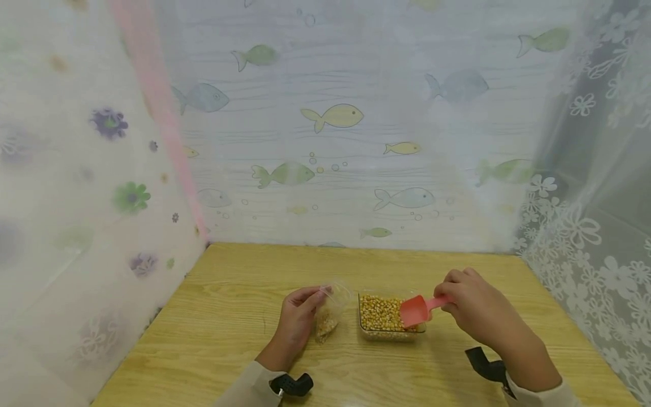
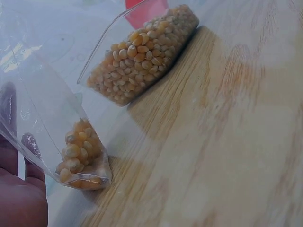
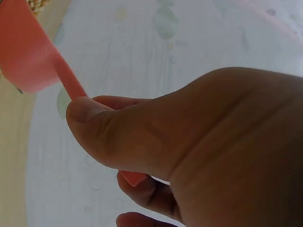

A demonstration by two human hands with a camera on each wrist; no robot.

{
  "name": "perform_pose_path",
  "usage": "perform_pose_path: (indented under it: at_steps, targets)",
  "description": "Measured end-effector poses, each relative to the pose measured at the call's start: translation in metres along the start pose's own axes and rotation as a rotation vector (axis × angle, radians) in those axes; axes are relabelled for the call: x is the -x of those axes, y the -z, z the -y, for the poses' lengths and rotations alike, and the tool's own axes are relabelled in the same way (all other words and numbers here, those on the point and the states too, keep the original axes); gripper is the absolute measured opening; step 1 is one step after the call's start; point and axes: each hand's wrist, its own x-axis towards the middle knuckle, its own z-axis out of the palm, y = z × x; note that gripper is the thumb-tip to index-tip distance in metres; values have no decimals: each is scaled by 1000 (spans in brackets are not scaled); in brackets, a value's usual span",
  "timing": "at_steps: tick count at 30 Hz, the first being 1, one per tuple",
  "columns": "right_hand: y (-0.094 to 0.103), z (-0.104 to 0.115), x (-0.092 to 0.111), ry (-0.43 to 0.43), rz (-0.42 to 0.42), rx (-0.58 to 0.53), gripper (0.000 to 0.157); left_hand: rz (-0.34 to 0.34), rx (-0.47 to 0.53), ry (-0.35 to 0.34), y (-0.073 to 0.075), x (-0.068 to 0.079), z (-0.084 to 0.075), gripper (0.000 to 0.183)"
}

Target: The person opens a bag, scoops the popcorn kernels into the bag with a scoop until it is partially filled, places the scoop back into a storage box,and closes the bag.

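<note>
My left hand [image 1: 296,317] pinches the top of a clear plastic bag [image 1: 333,302] between thumb and fingers. A small heap of corn kernels [image 2: 81,150] lies in the bag's bottom corner. To its right stands a clear rectangular container [image 1: 391,337] filled with yellow corn kernels [image 1: 378,312]. My right hand [image 1: 480,308] grips the handle of a red scoop [image 1: 414,311], whose blade dips at the container's right end. In the right wrist view the thumb presses on the scoop's handle [image 3: 71,82]. Whether the blade carries kernels cannot be made out.
Both things are on a wood-grain table [image 1: 229,294]. A fish-patterned sheet [image 1: 325,215] hangs along the table's back edge. Flowered sheets flank the left and right sides. A black wrist mount [image 1: 292,384] sits on each forearm.
</note>
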Motion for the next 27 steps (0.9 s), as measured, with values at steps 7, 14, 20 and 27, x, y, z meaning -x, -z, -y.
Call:
perform_pose_path:
  at_steps: [7, 14, 20, 27]
  targets:
    - [-3, -3, -2, -30, 71, -19, 20, 17, 0, -14, 2, 0, 1, 28]
    - [-9, -6, -3, -37, 90, -34, 21, 23, -5, -14, 3, 0, 1, 28]
    - [-13, -9, -4, -34, 104, -54, 20, 12, -22, -6, 1, 1, 0, 26]
    - [-18, -8, -7, -46, 147, -70, 19, 3, -31, 3, 2, 0, 0, 27]
